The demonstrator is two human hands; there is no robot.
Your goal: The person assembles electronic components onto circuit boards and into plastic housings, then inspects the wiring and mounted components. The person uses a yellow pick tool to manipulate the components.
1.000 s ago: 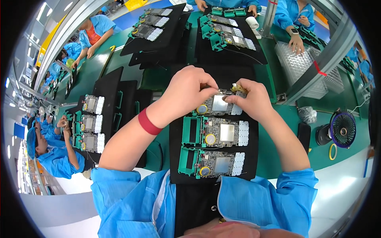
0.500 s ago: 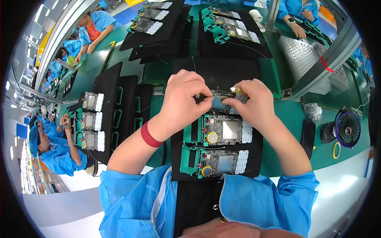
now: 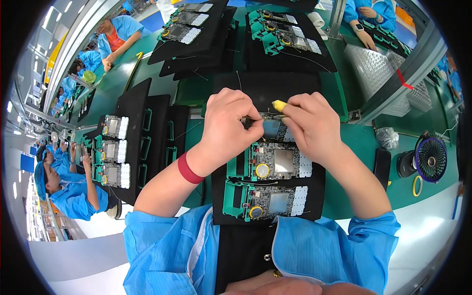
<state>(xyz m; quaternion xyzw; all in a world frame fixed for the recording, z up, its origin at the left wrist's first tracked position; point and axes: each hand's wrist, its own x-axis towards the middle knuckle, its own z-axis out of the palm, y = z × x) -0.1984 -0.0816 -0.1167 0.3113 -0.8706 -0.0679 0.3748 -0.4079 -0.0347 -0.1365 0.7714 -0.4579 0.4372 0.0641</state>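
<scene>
Extending leftward, the right fingers (image 3: 295,112), pinch unclear, are working beside pressed-together left fingers (image 3: 252,112) over a probably fragile board (image 3: 271,129), best edge-held.

The circuit boards (image 3: 272,129) are speckled grey, the brackets (image 3: 229,199) green, the wristband (image 3: 189,169) red.

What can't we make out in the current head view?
Head view:
Circuit board under the hands: left end hidden by the left hand, part of the right end by the right hand.
Whatever the left hand may be pinching: too small, covered by that hand.
Co-worker at upper right: head cut off by the top edge.
</scene>
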